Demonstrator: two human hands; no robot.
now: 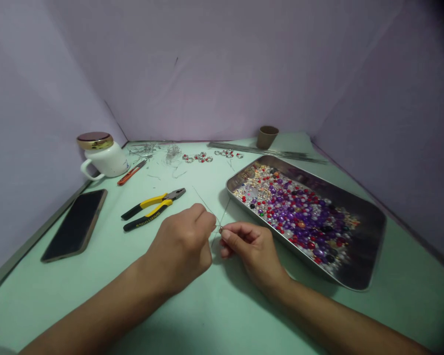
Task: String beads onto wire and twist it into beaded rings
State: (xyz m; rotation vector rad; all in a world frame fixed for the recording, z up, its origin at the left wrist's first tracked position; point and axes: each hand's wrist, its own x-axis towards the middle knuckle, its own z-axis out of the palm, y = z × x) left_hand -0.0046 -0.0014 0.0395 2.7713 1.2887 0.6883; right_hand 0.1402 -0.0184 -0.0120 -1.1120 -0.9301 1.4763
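Close together over the middle of the table, both hands are closed on thin wire. My left hand is curled with its fingertips turned away, pinching the wire near a crossing. With thumb and forefinger, my right hand pinches the wire at a small dark bead. Thin ends stick up and outward from between the hands in a cross shape. Just right of my right hand lies a metal tray of mixed purple, red, white and gold beads. Yellow-and-black pliers lie beyond my left hand, jaws pointing right.
A phone, an orange cutter knife and a lidded white mug stand or lie at left. Along the back are wire scraps, beaded rings, straight wires and a brown cup. Pale walls enclose the table.
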